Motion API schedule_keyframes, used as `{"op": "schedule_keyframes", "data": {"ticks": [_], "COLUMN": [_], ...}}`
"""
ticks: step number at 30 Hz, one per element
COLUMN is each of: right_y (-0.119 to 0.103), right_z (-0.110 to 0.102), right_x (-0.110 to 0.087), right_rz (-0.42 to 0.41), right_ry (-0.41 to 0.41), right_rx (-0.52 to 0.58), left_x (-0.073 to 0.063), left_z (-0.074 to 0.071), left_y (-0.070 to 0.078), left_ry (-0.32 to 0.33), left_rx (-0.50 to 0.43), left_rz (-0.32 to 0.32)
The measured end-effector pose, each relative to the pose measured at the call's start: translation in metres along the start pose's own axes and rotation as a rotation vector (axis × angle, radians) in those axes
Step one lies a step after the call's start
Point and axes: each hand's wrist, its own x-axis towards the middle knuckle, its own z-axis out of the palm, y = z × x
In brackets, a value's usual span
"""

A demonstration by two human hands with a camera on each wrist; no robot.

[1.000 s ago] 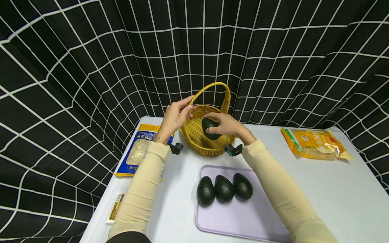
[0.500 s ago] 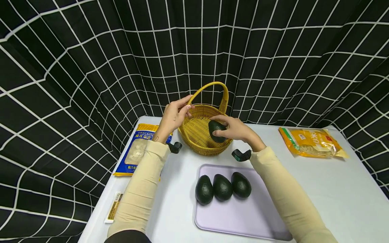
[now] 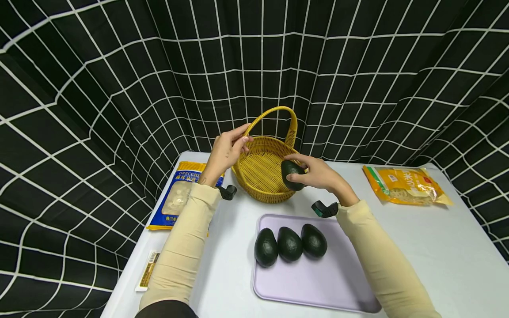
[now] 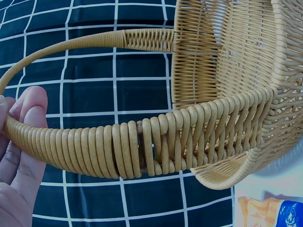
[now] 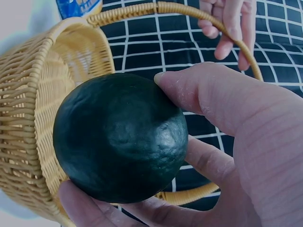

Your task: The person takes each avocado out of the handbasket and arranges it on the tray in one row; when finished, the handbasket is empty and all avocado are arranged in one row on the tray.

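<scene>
A yellow wicker basket (image 3: pixel 262 170) with a tall arched handle stands at the back of the table. My left hand (image 3: pixel 227 149) grips the left side of that handle; the left wrist view has the fingers curled about the wrapped handle (image 4: pixel 71 146). Over the basket's right rim, my right hand (image 3: pixel 316 173) holds a dark green avocado (image 3: pixel 292 175) between thumb and fingers. The avocado (image 5: pixel 118 137) hides part of the basket in the right wrist view. Three more avocados (image 3: pixel 290 244) lie side by side on a lilac tray (image 3: pixel 314 287) in front.
To the left lies a blue and yellow pasta bag (image 3: pixel 176 196), partly behind the left forearm. A small white and brown packet (image 3: pixel 148 271) is nearer the left edge. An orange food bag (image 3: pixel 405 185) lies at the right. A black gridded curtain (image 3: pixel 278 57) hangs behind.
My right hand has moved right with the avocado, from over the basket's middle to its right rim. The left hand keeps its hold on the handle.
</scene>
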Motion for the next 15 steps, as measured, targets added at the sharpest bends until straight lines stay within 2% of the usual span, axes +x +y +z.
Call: {"op": "schedule_keyframes", "data": {"ticks": [15], "right_y": [0.013], "right_z": [-0.003], "right_x": [-0.03], "right_rz": [0.032], "right_ry": [0.031], "right_rx": [0.038], "left_x": [-0.002], "left_z": [0.0], "left_y": [0.002], "left_ry": [0.001], "left_rx": [-0.012], "left_rz": [0.006]}}
